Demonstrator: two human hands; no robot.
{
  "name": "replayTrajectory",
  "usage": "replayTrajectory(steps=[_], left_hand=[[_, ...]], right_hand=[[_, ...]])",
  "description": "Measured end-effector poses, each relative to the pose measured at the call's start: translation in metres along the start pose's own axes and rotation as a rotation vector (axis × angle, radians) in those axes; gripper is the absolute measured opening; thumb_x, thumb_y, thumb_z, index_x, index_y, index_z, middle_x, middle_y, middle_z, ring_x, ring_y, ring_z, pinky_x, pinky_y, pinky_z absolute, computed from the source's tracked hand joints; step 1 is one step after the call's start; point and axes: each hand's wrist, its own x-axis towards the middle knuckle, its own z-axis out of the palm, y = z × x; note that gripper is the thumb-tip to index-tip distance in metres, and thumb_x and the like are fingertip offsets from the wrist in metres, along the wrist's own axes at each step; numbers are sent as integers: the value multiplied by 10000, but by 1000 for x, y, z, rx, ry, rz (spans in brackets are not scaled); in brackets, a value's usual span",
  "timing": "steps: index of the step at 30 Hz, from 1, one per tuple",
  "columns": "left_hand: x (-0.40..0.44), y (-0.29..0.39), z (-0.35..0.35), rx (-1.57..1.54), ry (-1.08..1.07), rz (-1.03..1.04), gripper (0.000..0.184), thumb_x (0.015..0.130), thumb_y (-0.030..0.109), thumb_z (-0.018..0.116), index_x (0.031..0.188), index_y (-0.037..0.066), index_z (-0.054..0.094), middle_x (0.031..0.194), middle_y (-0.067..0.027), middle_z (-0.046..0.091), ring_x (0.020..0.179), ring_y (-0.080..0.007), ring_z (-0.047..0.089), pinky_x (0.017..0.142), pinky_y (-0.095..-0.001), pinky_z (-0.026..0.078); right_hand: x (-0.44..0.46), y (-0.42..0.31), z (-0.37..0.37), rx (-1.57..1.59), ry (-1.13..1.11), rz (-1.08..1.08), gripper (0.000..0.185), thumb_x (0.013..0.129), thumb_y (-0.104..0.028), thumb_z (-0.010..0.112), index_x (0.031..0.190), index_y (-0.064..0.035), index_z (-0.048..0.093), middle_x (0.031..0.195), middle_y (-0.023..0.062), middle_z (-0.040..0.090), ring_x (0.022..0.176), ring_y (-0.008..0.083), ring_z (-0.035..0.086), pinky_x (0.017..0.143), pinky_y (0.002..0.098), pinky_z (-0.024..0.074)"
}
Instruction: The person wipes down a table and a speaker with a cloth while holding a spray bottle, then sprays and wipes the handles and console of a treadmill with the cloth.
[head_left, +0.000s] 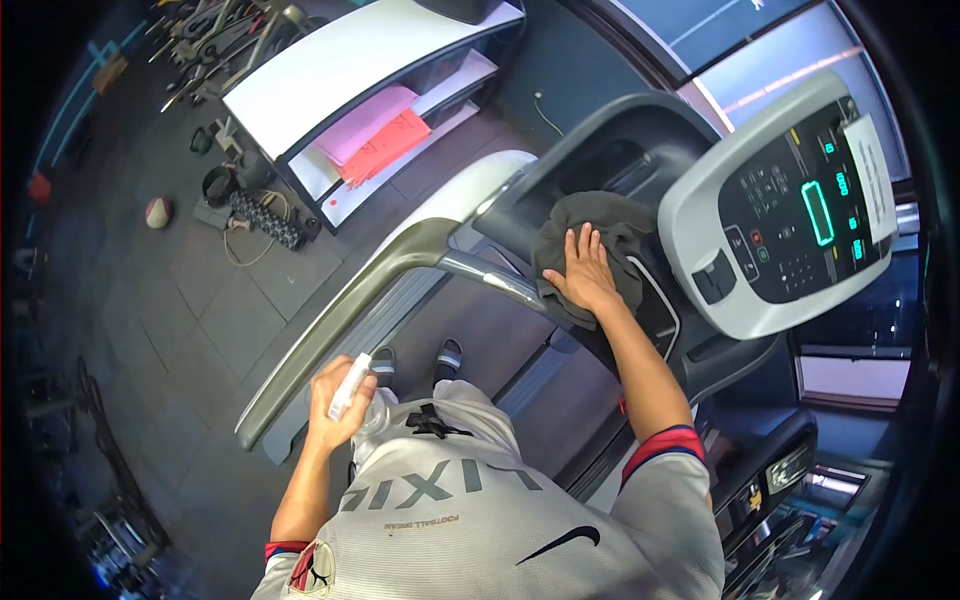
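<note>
My left hand [335, 405] is closed around a spray bottle [350, 385] with a white trigger head and a clear body, held beside my waist. The bottle's lower part is partly hidden by the hand and blends against my shirt. On the treadmill [492, 280], my right hand [585, 272] lies flat on a bunched dark grey cloth [625, 225], fingers stretched out. The cloth rests over the black tray area below the console [780, 215], whose green display digits are lit. Part of the cloth is covered by my palm.
A curved grey handrail [350, 315] runs between my two arms. Beyond it stands a white-topped shelf unit [350, 75] with pink and red papers [385, 148]. A ball [158, 212] and a dark foam roller [268, 222] lie on the floor. Another machine [775, 470] stands at right.
</note>
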Motion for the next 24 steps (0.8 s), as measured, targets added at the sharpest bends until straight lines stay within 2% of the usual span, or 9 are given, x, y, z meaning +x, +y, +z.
replayTrajectory(steps=[2, 3, 6, 9, 12, 14, 19, 22, 24], left_hand=[[-4, -4, -9, 0, 49, -9, 179, 832, 153, 646, 771, -16, 661, 736, -156, 592, 688, -321, 589, 648, -410, 462], [-4, -8, -14, -1, 58, -15, 181, 831, 154, 646, 775, -16, 663, 738, -156, 593, 687, -320, 586, 649, -410, 461], [-7, -19, -21, 29, 26, -37, 196, 836, 165, 640, 789, -24, 665, 744, -154, 593, 688, -312, 572, 653, -410, 458], [-4, -15, -32, -11, 18, -55, 208, 842, 174, 638, 794, -27, 662, 747, -155, 594, 693, -310, 570, 656, -409, 457], [-8, -15, -44, -40, 25, -63, 217, 847, 181, 642, 794, -29, 661, 762, -159, 603, 710, -310, 584, 666, -404, 464], [-7, -12, -56, -16, 21, -47, 222, 849, 186, 645, 796, -29, 663, 778, -162, 614, 724, -312, 596, 676, -400, 472], [-8, -13, -71, 18, 26, -31, 212, 840, 185, 651, 817, -25, 669, 801, -165, 631, 731, -313, 615, 682, -399, 485], [-10, -11, -80, 49, -10, -10, 209, 833, 184, 653, 820, -24, 671, 788, -163, 627, 724, -315, 615, 678, -399, 486], [-9, -11, -82, 53, -40, 15, 208, 826, 183, 653, 816, -23, 675, 786, -163, 631, 725, -320, 624, 680, -397, 492]], right_hand=[[24, 6, 11, -21, 79, -162, 825, 975, -455, 549, 1531, 63, 229, 1608, 291, 167, 1506, 418, 149, 1232, 458, 160], [39, 4, 20, 114, 248, -227, 738, 978, -435, 569, 1464, 80, 361, 1542, 308, 318, 1460, 422, 281, 1189, 462, 267], [56, -3, -14, 644, 41, 112, 649, 990, -451, 573, 1345, 88, 507, 1392, 243, 541, 1324, 344, 492, 1109, 417, 366], [22, 29, -23, 1504, 253, 132, 587, 1021, -484, 535, 1239, 58, 598, 1120, 52, 627, 1042, 126, 537, 962, 301, 423], [-65, 53, -94, 1245, 313, 163, 531, 1044, -430, 504, 1205, 68, 595, 1119, 115, 659, 992, 175, 620, 913, 333, 485], [-139, -9, -169, 1236, 546, -66, 529, 1029, -403, 534, 1212, 91, 579, 1131, 171, 672, 1011, 219, 664, 890, 354, 510], [-96, -73, -71, 188, 340, -214, 593, 915, -418, 633, 1357, -34, 537, 1291, 203, 611, 1251, 378, 549, 1067, 477, 406], [-50, -132, 14, 38, 469, 107, 531, 924, -496, 594, 1158, -21, 633, 1111, 172, 666, 1055, 313, 638, 891, 461, 485], [-11, -161, 1, 113, 402, 22, 510, 915, -539, 585, 986, -38, 649, 930, 115, 671, 875, 276, 658, 746, 437, 494]])
